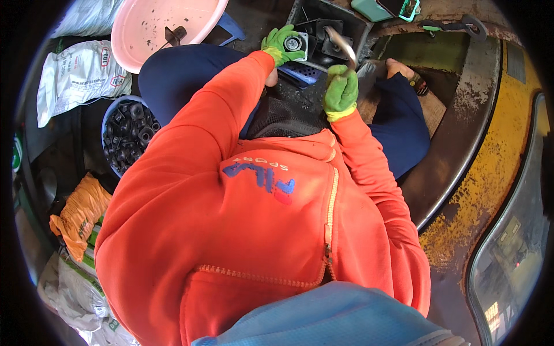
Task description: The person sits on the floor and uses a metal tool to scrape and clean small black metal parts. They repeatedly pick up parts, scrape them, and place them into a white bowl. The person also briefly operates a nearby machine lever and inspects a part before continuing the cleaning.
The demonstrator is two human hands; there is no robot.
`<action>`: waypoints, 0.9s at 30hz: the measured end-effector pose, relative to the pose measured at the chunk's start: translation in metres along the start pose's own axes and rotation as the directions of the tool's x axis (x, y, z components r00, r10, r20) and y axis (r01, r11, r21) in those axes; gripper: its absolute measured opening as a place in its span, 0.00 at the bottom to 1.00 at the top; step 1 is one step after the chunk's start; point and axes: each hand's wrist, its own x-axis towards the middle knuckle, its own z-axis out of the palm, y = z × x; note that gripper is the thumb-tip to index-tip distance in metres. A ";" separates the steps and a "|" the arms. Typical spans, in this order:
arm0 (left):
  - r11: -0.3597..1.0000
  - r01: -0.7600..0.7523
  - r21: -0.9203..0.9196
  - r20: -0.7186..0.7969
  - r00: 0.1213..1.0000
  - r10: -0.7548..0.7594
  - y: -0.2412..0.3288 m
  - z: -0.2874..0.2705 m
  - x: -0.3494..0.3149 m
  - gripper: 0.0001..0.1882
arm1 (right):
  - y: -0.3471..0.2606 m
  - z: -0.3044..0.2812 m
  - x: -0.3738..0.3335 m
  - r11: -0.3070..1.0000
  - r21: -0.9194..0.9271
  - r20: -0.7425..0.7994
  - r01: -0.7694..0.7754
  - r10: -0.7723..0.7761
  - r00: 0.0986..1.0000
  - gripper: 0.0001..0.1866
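Left hand [283,45], green-gloved, gripping one square part [294,44] with a round middle, beside a grey crate [363,36]. Right hand [341,90], likewise gloved, closed round a curved metal tool [344,45] (its bend above the crate). Crate: dark parts [321,29]. Leftward: pink basin [147,26]; tub [104,134] of black pieces [135,130].
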 end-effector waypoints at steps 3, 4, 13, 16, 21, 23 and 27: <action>0.992 -0.040 0.119 -0.025 0.999 0.043 -0.001 0.002 0.001 0.40 | 0.005 0.002 0.003 0.648 -0.730 0.242 -0.219 0.544 0.803 0.17; 0.997 -0.069 0.041 -0.065 0.995 0.072 -0.001 0.003 0.000 0.40 | 0.005 0.003 0.004 0.481 -0.822 0.165 -0.305 0.713 0.681 0.19; 0.998 -0.066 0.014 -0.059 0.996 0.067 -0.003 0.004 0.000 0.33 | -0.005 0.007 0.007 0.687 -0.631 0.150 -0.360 0.564 0.812 0.14; 0.998 -0.058 0.037 -0.020 0.998 0.059 0.003 -0.001 0.000 0.35 | -0.003 0.005 0.008 0.599 -0.761 0.230 -0.248 0.607 0.761 0.17; 0.999 -0.026 0.031 -0.048 0.998 0.027 0.007 -0.002 -0.003 0.43 | -0.012 -0.001 0.007 0.797 -0.558 0.124 -0.232 0.357 0.926 0.13; 0.991 -0.100 0.094 -0.074 0.991 0.107 0.004 0.000 -0.003 0.44 | -0.013 -0.002 0.006 0.547 -0.819 0.203 -0.173 0.559 0.804 0.14; 1.000 -0.009 0.000 -0.032 0.999 0.009 0.000 0.003 -0.001 0.41 | -0.003 -0.001 0.000 0.794 -0.537 0.219 -0.284 0.457 0.862 0.15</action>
